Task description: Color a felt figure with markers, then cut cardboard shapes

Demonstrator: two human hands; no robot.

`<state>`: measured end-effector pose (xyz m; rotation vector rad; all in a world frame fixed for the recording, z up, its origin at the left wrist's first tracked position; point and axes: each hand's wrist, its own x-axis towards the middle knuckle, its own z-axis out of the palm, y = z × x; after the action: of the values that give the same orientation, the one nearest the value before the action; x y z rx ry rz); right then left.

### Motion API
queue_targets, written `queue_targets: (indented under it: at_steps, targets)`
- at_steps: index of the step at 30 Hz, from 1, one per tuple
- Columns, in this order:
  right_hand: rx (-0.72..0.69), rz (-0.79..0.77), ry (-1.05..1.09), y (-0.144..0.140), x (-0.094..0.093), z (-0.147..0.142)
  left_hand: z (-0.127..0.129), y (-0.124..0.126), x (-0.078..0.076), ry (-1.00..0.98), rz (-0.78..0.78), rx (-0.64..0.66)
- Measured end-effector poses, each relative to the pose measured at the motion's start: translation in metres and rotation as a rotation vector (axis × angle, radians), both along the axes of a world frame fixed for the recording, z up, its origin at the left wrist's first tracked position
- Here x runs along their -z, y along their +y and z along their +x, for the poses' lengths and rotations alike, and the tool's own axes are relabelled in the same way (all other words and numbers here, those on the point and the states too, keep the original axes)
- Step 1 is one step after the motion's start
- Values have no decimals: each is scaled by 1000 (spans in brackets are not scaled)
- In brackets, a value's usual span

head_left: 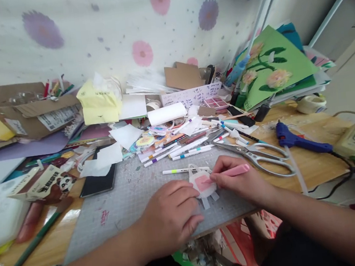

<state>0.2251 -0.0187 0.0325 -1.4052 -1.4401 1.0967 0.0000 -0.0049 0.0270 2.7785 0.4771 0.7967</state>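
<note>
A small white paper cutout (208, 193) with a pink coloured patch, a loop-like top and two strips at its lower edge lies near the front of the grey cutting mat (110, 216). My left hand (169, 212) rests beside it, curved fingertips holding down its left edge, with the thumb lower on the mat. Pinched in my right hand (236, 177) is a pink marker (236, 170), its tip end at the pink patch. A white marker with a lime-green band (177, 171) lies just behind the cutout, partly covered by it.
Silver scissors (259, 158) and a blue glue gun (301, 139) lie to the right. Several markers (195, 151), paper scraps and a white roll (167, 114) crowd the back. At left are a black tablet-like slab (98, 181), a panda-printed box (48, 182) and a green-handled brush (33, 243).
</note>
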Motion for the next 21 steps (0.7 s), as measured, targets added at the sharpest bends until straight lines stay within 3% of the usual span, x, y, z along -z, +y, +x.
queue_targets:
  at_steps: [6, 21]
  targets:
    - [32, -3, -30, 1, 2, 2, 3, -8, 8, 110, 57, -42]
    - [-6, -68, -68, -1, -4, 2, 1, -6, 7, 144, 15, -29]
